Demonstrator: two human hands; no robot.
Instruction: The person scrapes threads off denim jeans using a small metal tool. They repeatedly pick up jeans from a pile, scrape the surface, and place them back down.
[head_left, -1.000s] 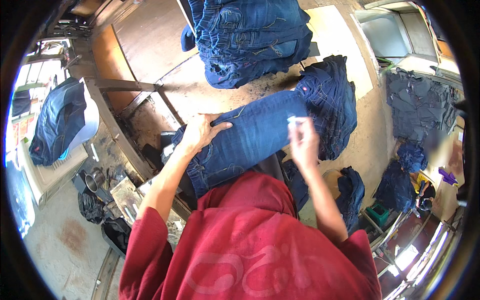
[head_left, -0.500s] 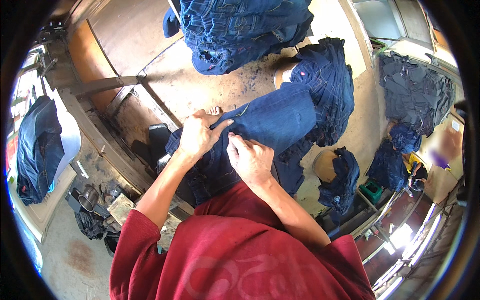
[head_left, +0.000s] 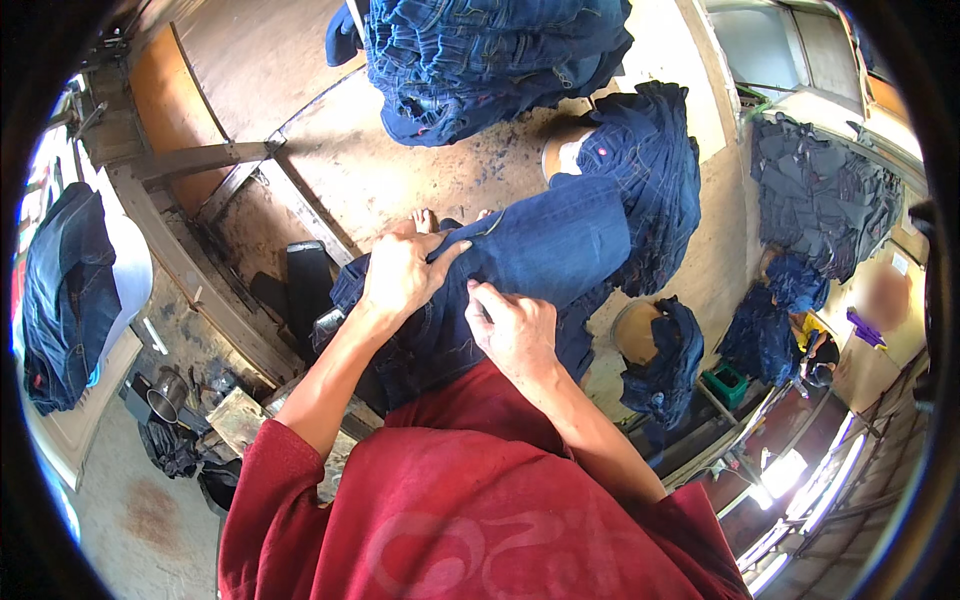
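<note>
Dark blue jeans (head_left: 565, 240) stretch right from beneath our left hand (head_left: 405, 270), which pinches their edge; our right hand (head_left: 515, 328), drawn back from their far end, curls closed nearby, though we cannot tell on what; both now seem to work one area.

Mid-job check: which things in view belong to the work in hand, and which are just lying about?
In hand:
- blue denim garment, gripped by the left hand; right hand close by
- likely related: denim stack

Lying about:
- metal mug
- green crate
- purple item
</note>
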